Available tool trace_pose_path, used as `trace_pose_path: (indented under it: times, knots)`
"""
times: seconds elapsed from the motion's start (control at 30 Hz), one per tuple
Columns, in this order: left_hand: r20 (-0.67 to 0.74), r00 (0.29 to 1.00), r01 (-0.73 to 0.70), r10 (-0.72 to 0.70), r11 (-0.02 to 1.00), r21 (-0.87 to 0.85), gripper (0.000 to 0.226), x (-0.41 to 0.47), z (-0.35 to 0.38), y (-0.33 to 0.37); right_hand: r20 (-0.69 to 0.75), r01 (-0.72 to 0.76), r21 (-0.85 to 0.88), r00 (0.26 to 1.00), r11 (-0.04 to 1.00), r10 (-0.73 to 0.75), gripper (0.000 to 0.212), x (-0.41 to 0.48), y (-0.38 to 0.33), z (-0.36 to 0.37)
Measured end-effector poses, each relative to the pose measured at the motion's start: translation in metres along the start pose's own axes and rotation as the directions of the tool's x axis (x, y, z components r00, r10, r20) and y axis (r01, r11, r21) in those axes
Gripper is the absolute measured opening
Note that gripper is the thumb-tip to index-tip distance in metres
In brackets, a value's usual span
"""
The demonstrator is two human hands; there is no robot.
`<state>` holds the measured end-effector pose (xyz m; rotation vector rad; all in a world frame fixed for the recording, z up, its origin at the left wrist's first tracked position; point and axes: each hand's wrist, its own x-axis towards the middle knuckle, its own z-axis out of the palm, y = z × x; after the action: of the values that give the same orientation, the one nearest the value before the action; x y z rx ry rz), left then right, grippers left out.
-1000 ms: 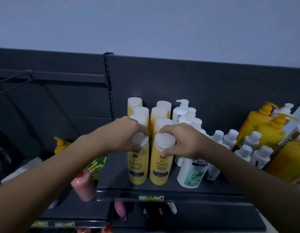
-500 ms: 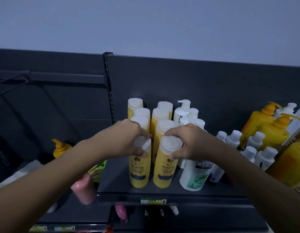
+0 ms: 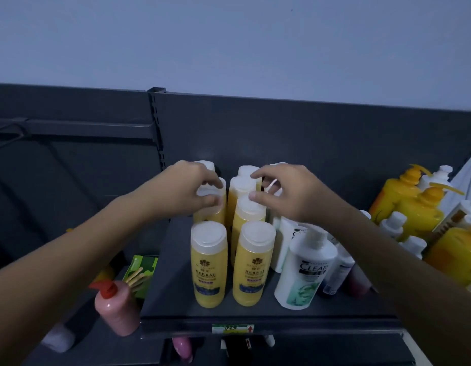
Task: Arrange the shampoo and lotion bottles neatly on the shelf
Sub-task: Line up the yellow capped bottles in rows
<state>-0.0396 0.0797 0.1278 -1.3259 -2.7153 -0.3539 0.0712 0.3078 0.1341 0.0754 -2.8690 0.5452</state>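
Two columns of yellow herbal bottles with white caps stand on the dark shelf [image 3: 171,286]. The front pair, the left one [image 3: 209,265] and the right one [image 3: 252,268], stand upright and untouched near the shelf's front edge. My left hand [image 3: 186,188] reaches over the left column and pinches the cap of a yellow bottle behind the front one [image 3: 212,192]. My right hand [image 3: 289,191] hovers over the right column with fingers spread, thumb and fingertip resting on the caps of two rear bottles [image 3: 248,207]. Both hands hide the rearmost caps in part.
A white Clear shampoo bottle [image 3: 305,270] stands right of the yellow columns, under my right forearm. Small white bottles [image 3: 392,225] and yellow pump bottles [image 3: 419,207] fill the right. A pink pump bottle [image 3: 115,310] and a green package [image 3: 140,270] sit lower left.
Both hands have let go of the front pair of yellow bottles and moved back to the caps of the bottles behind them. The camera has come closer to the shelf.
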Motion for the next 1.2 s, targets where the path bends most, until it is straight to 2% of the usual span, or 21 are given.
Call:
trace_pose_path:
  times: [0.13, 0.23, 0.37, 0.67, 1.03, 1.2]
  knots:
    - [0.157, 0.985, 0.061, -0.07, 0.996, 0.061, 0.043, 0.015, 0.01, -0.009, 0.182, -0.033, -0.121, 0.982, 0.992, 0.055, 0.054, 0.022, 0.011, 0.008]
    - [0.149, 0.987, 0.056, -0.067, 0.995, 0.077, 0.041, 0.019, 0.012, -0.01, 0.27, -0.047, -0.065, 0.961, 0.997, 0.063, 0.057, 0.029, 0.019, 0.022]
    - [0.147, 0.986, 0.075, -0.079, 0.997, 0.034, 0.04, 0.024, 0.014, -0.012, 0.239, -0.05, -0.017, 0.97, 0.999, 0.053, 0.06, 0.035, 0.026, 0.03]
    - [0.114, 0.991, 0.072, -0.067, 0.997, -0.037, 0.035, 0.025, 0.018, -0.018, 0.229, -0.017, -0.087, 0.973, 0.996, 0.037, 0.059, 0.041, 0.019, 0.031]
    - [0.136, 0.991, 0.017, 0.002, 0.99, -0.142, 0.037, 0.022, 0.017, -0.018, 0.266, 0.012, -0.079, 0.964, 0.997, 0.01, 0.053, 0.04, 0.019, 0.024]
    - [0.159, 0.987, 0.007, 0.013, 0.992, -0.124, 0.041, 0.024, 0.018, -0.021, 0.285, 0.007, -0.092, 0.958, 0.996, 0.02, 0.054, 0.042, 0.021, 0.024]
